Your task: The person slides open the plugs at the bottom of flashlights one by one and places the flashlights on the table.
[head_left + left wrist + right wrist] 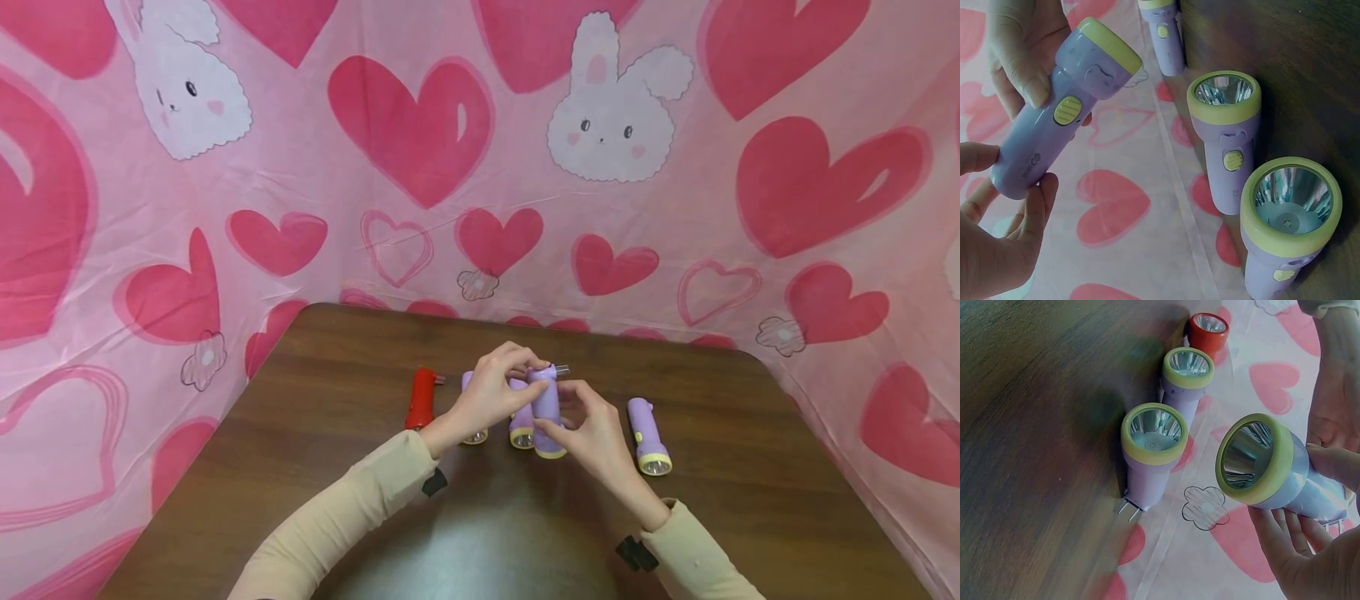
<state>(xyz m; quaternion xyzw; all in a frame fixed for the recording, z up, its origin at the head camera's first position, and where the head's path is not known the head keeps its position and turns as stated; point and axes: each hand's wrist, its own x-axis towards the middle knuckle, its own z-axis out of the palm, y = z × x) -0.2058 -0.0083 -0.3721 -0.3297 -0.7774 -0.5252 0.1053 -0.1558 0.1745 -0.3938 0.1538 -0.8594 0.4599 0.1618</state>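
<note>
Both hands hold a purple flashlight (548, 410) with a yellow rim above the table, its lens end down in the head view. My left hand (489, 390) pinches its tail end between thumb and fingers, near two metal plug prongs (562, 370). Around the body closer to the lens end, my right hand (598, 425) grips with thumb and fingers. A yellow switch (1067, 110) shows on the held flashlight's side in the left wrist view. Its reflector (1247, 455) faces the camera in the right wrist view, unlit.
Behind the hands, two more purple flashlights (1229, 140) (1282, 250) lie on the brown table (360, 350). A red flashlight (422, 397) lies to the left, and another purple flashlight (647, 435) to the right. Pink heart-patterned cloth (420, 242) hangs behind the table.
</note>
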